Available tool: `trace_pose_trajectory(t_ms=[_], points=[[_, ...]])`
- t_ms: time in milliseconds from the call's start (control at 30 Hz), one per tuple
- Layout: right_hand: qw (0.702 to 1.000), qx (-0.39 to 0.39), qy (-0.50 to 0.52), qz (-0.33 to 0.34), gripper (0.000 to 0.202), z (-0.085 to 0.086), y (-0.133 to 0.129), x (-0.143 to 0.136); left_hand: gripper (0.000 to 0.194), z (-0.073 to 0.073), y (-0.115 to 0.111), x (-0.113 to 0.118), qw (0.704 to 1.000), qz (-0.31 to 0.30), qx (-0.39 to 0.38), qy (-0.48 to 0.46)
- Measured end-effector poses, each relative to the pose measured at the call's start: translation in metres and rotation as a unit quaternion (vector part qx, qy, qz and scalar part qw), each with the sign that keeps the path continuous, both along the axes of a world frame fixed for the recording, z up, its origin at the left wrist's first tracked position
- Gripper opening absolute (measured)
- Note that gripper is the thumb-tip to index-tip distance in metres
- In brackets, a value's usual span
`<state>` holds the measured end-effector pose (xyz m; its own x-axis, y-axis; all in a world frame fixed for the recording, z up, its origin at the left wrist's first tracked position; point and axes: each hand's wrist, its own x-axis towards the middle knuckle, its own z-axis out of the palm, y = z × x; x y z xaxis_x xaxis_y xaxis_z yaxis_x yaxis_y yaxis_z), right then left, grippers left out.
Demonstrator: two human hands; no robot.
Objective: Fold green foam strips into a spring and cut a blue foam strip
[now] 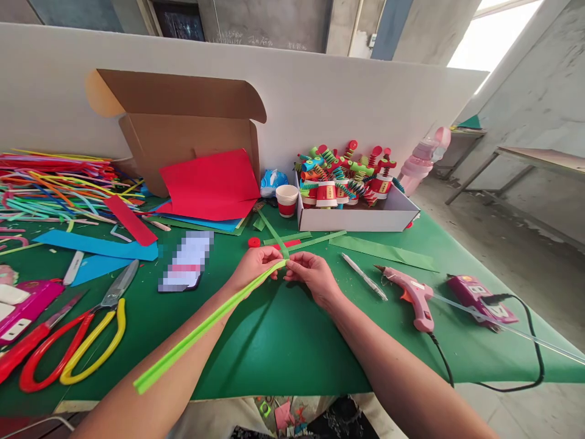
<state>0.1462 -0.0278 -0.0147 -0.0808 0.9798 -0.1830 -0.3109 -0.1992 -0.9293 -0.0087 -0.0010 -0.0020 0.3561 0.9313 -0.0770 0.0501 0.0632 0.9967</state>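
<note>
Over the middle of the table, my left hand [254,266] and my right hand [316,275] meet, fingertips pinched close together. Between them they grip a folded light green paper strip [205,331], whose long end runs down to the left across my left forearm. A darker green strip [273,230] meets it at my fingertips and points up and away; whether the two are joined I cannot tell. Just beyond my hands lie another narrow green strip [320,241], a red paper piece [287,244] and a small red roll [254,242].
At right are a white pen [364,277], a pink glue gun [414,296] and a corded power strip [479,299]. Scissors [109,305] and a phone [186,261] lie left. Behind stand paper cups [287,201], a box of paper figures [356,219] and red sheets [212,186].
</note>
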Motion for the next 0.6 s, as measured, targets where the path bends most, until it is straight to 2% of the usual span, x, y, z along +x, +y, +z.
trace_pose_trajectory(t_ms=[167,367,600], points=[[1.0,0.001,0.007,-0.013,0.038,-0.0009,0.0014,0.0003,0.021,0.0026,-0.0012,0.002,0.999,0.032,0.004,-0.014],[0.999,-0.015,0.049,-0.014,0.038,0.0003,0.0017,0.0013,0.03,0.0045,-0.0047,0.0043,0.999,0.005,-0.005,-0.046],[0.997,-0.029,0.062,0.019,0.037,0.0008,0.0007,0.0007,0.033,0.003,-0.0038,0.0032,0.998,0.056,-0.011,-0.027]])
